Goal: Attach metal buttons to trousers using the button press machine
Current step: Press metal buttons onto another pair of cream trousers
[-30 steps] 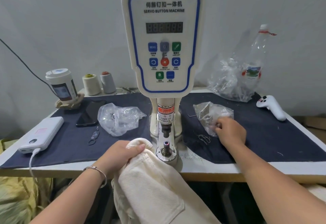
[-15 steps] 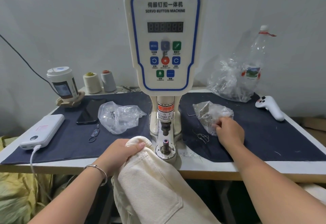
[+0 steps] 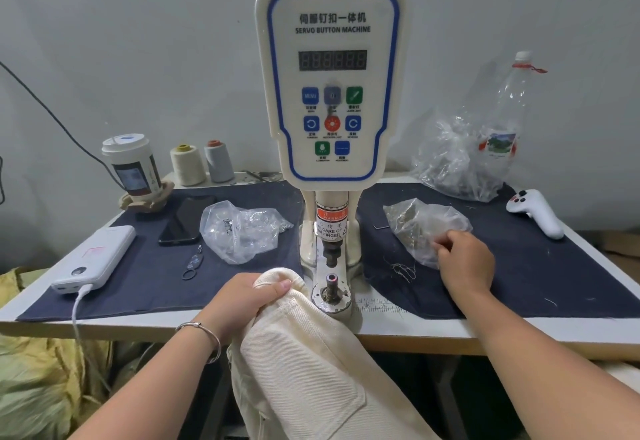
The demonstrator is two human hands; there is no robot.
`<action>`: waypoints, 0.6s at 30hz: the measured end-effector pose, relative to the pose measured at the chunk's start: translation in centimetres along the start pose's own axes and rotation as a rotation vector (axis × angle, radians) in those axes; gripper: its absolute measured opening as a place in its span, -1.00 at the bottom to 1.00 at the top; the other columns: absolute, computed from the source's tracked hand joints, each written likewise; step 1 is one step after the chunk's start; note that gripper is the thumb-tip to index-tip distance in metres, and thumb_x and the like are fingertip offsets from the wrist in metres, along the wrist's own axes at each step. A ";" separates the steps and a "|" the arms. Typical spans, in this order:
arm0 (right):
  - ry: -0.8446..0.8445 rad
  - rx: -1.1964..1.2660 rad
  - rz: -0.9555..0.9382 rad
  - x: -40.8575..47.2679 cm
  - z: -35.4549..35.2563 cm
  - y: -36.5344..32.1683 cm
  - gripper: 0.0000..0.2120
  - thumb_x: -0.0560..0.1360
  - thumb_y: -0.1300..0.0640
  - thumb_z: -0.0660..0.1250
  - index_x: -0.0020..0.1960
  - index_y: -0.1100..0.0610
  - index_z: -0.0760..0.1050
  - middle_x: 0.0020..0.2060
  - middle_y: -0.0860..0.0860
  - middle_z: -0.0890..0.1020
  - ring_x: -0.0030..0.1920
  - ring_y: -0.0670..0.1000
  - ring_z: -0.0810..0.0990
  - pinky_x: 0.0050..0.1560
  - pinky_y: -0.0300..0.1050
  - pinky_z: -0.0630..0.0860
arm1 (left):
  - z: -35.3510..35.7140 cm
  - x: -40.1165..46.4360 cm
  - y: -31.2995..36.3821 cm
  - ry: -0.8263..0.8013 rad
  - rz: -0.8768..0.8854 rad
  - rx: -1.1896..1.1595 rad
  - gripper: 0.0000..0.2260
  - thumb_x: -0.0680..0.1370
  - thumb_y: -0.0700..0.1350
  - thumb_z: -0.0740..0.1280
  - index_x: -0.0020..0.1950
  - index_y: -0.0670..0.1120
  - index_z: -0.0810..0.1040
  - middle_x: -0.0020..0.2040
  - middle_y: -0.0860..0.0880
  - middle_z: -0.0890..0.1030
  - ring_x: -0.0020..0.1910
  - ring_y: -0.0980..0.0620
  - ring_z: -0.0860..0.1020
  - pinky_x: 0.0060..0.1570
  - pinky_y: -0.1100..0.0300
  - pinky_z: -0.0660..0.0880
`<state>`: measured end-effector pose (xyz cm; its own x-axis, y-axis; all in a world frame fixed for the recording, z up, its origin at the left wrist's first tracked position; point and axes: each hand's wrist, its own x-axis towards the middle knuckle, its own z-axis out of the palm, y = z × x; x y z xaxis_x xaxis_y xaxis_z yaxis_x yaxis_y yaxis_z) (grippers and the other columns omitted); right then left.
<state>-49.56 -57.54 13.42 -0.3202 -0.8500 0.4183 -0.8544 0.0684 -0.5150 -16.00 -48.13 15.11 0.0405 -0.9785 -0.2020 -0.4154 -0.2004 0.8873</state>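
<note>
From the head view, the left hand (image 3: 247,295) has its fingers (image 3: 277,285) curled tight round a bunched edge of the cream trousers (image 3: 304,367). The trousers run lengthwise from those fingers down off the front edge of the bench (image 3: 415,330) toward the viewer, the gripped end pointing at the button press machine (image 3: 330,93). Just right of the left fingers stands the machine's lower die (image 3: 330,282), upright and apart from the cloth edge. The right hand (image 3: 465,263) rests on a clear bag of buttons (image 3: 420,226), its fingers curled in and pinching at the plastic; whether a button is between them cannot be told. Loose thread (image 3: 403,271) lies just left of that hand. Beyond the left fingers sit another clear bag (image 3: 239,228), a phone (image 3: 185,219) and a power bank (image 3: 98,257).
</note>
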 end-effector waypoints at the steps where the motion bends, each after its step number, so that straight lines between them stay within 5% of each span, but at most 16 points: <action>1: 0.007 0.021 -0.003 -0.2 -0.2 0.1 -0.91 0.49 0.25 0.37 -0.07 0.15 0.66 -0.07 0.09 0.67 -0.08 0.16 0.59 -0.21 -0.13 0.33 | 0.0 0.0 0.0 0.001 -0.002 -0.001 -0.84 0.52 0.11 0.42 -0.18 0.09 0.72 -0.18 0.03 0.73 -0.28 0.19 0.64 -0.18 0.25 0.50; 7: 0.072 0.229 -0.042 -1.9 -2.4 0.0 -0.89 0.47 0.29 0.41 -0.02 0.23 0.67 -0.08 0.12 0.69 -0.06 0.16 0.61 -0.07 0.00 0.51 | 0.1 -0.1 0.1 -0.004 -0.003 -0.007 -0.84 0.53 0.10 0.41 -0.20 0.10 0.72 -0.21 0.04 0.72 -0.32 0.22 0.63 -0.19 0.24 0.49; 15: -0.043 0.649 0.084 -3.2 -3.6 -1.3 -0.92 0.44 0.28 0.46 -0.13 0.13 0.67 -0.33 -0.03 0.69 -0.29 -0.13 0.66 -0.21 -0.32 0.48 | 0.1 -0.3 0.1 0.004 0.013 -0.004 -0.85 0.53 0.10 0.41 -0.19 0.11 0.71 -0.19 0.05 0.72 -0.29 0.20 0.63 -0.18 0.24 0.49; 18: -0.157 0.799 0.136 -3.6 -3.3 -2.0 -0.87 0.46 0.31 0.44 -0.17 0.10 0.66 -0.38 -0.01 0.69 -0.30 -0.10 0.67 -0.24 -0.29 0.53 | 0.1 -0.3 0.0 0.003 0.016 -0.006 -0.86 0.53 0.11 0.41 -0.18 0.14 0.71 -0.19 0.07 0.72 -0.27 0.20 0.64 -0.18 0.24 0.48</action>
<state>-48.04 -52.92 15.44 -0.2888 -0.9281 0.2349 -0.2444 -0.1658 -0.9554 -16.11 -47.80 15.18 0.0368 -0.9818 -0.1863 -0.4103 -0.1848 0.8930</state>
